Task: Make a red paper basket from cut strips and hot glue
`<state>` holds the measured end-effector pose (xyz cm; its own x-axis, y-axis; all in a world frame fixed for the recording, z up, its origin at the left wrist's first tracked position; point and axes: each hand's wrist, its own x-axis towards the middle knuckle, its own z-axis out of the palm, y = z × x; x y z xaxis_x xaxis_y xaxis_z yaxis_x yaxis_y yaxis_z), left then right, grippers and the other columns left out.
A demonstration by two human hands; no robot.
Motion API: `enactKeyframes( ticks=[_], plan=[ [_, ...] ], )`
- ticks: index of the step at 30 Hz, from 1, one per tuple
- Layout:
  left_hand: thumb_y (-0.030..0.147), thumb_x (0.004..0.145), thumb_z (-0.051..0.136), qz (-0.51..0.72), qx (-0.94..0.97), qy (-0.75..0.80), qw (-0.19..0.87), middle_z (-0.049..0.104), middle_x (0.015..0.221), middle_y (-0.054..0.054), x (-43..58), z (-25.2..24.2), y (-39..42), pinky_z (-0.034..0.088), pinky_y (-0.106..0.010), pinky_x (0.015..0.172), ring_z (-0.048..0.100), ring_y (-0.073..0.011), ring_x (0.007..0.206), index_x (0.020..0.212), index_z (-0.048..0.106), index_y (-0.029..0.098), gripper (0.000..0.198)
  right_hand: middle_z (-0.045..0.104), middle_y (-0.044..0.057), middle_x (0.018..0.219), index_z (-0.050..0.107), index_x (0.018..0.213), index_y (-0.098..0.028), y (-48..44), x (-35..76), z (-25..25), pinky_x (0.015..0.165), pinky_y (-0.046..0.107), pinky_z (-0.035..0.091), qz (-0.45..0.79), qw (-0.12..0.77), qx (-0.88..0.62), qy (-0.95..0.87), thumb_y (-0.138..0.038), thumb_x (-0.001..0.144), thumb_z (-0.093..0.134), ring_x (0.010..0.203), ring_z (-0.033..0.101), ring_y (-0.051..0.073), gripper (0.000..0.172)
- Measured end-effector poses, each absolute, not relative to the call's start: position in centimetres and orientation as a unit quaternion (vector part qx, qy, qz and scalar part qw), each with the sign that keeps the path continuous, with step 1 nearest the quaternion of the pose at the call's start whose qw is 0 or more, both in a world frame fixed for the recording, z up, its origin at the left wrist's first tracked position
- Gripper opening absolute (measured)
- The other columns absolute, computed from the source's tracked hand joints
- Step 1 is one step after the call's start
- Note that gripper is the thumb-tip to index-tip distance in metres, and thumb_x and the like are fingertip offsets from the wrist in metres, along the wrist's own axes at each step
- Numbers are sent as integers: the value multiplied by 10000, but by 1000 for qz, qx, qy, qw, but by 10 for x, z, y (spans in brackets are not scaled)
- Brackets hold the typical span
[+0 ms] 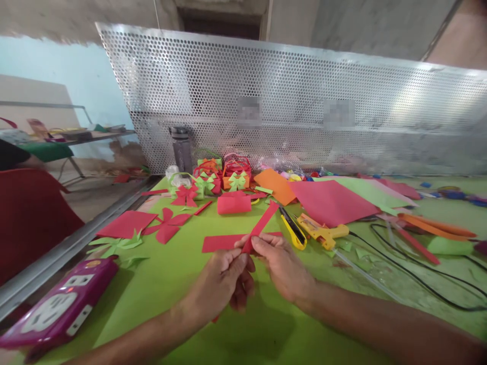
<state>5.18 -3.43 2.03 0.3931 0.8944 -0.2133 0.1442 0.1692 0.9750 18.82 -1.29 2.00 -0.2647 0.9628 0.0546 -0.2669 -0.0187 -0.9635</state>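
Paper strip (264, 220), pinched by left hand (222, 279) and right hand (285, 264), socket block (89, 289), possible label (93, 263) blurred

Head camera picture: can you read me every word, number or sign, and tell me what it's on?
None can be read.
Purple box: small round orange mark, too small to read.
Perforated metal screen: two grey patches, too blurred to read.

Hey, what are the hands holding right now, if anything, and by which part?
A red paper strip, pinched by the left hand and right hand below its free far end; fingers partly hide the rest.
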Motion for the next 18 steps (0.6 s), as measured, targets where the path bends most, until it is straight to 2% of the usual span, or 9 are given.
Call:
enactKeyframes(
  ticks=[7,18],
  plan=[
    [465,827,420,280,543,476,633,586,510,27,50,25,-35,337,-152,335,520,-78,334,741,465,170,311,704,37,744,697,735,-169,-1,194,21,876,370,428,604,537,-349,-475,-368,743,624,774,633,178,212],
    [493,804,429,262,543,474,642,592,509,20,46,26,-35,330,-151,346,518,-75,343,738,463,167,334,721,34,774,679,760,-182,16,210,29,889,402,406,596,578,-326,-452,-341,734,646,812,654,189,164]
  ],
)
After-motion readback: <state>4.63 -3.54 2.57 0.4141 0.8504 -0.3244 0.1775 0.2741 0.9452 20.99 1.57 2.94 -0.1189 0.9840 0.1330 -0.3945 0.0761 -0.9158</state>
